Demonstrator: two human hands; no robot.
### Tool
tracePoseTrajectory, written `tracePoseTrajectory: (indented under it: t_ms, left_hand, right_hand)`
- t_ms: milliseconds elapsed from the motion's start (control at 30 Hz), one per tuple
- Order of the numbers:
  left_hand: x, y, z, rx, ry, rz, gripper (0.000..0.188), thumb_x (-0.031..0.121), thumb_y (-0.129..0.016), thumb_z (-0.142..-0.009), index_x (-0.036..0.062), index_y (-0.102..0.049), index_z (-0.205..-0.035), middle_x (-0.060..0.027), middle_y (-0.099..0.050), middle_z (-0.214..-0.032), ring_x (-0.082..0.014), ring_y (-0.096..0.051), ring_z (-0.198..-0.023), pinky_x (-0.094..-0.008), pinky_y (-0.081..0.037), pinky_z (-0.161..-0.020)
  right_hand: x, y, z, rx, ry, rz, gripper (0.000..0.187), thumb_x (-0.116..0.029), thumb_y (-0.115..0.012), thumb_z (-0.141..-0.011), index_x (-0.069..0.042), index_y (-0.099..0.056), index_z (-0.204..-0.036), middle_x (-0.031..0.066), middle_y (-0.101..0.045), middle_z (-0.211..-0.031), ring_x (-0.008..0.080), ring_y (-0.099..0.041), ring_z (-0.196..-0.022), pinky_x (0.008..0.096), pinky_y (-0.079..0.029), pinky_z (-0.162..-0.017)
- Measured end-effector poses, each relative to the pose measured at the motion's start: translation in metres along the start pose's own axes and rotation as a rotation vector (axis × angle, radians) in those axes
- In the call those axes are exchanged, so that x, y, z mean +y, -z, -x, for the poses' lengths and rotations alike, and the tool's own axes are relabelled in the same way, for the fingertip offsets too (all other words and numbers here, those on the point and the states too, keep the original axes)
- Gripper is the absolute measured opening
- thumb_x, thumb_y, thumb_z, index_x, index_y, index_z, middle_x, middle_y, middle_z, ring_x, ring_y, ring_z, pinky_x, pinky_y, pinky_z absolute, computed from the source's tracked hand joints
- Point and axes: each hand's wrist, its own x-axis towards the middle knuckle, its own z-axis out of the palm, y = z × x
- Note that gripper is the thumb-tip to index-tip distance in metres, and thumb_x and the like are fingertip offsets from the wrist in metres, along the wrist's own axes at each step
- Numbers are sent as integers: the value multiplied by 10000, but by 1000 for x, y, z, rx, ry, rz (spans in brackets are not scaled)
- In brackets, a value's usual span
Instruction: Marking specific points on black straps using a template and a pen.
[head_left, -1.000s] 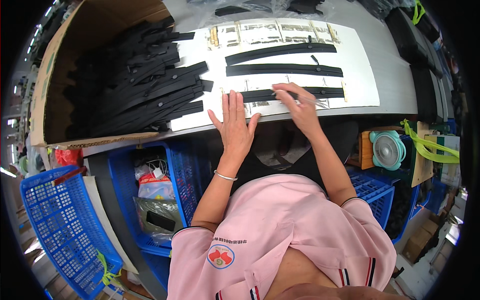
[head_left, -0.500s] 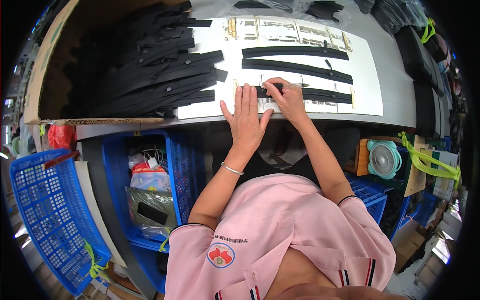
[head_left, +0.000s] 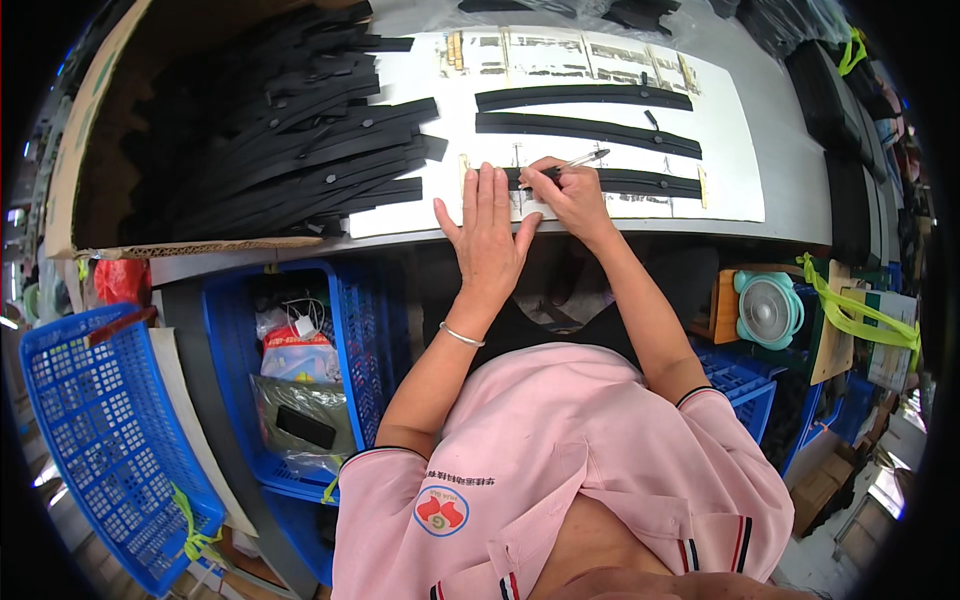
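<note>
A big gray bench [head_left: 790, 200] sits under the left grip [head_left: 487, 240] and the right grip [head_left: 580, 205] (both are bare hands). A brown cardboard box [head_left: 88, 160] stands on it, well to the left of the left grip. A white board [head_left: 735, 170] lies under both grips. A heap of black zippers [head_left: 290, 150] pokes out of the box onto the board, left of the left grip. Two loose zippers, the far one [head_left: 590, 97] and the middle one [head_left: 590, 130], lie past the right grip, side by side with a gap. The near zipper [head_left: 640, 183] runs under both grips and sticks out to the right of the right grip. The left grip is flat, fingers together on the near zipper, thumb out, holding nothing. The right grip is closed around a clear pen [head_left: 585, 158]. The pen leans, its tip down by the near zipper, between the grips. A thin silver bangle [head_left: 461, 335] is just behind the left grip, on the wrist.
</note>
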Motion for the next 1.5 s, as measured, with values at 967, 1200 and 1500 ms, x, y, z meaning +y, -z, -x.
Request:
tracePoseTrajectory:
  t_ms: [967,1200,1500]
  left_hand:
    - [10,2,-1,-62,21,-26,828,434,-660,-964,29,-301,-1592,-146,-301,-1656,-344,-209,-1552,-665,35,-1182]
    - [63,-15,-13,-176,-192,109,748,411,-669,-960,115,-372,-1580,-131,-376,-1620,-325,-266,-1532,-684,18,-1176]
    - [67,-25,-13,-143,-185,72,586,365,-682,-956,104,-536,-1460,-102,-459,-1553,-303,-350,-1485,-685,-45,-1174]
  right_hand:
    - [24,87,17,287,16,224,218,-149,-665,-967,44,-717,-880,80,-738,-813,145,-670,-633,275,-483,-582]
    - [27,84,16,270,82,234,222,-139,-656,-972,63,-715,-901,75,-755,-883,152,-688,-670,275,-502,-604]
    - [31,84,18,320,89,142,240,-136,-668,-945,47,-696,-792,85,-752,-865,196,-693,-629,297,-492,-564]
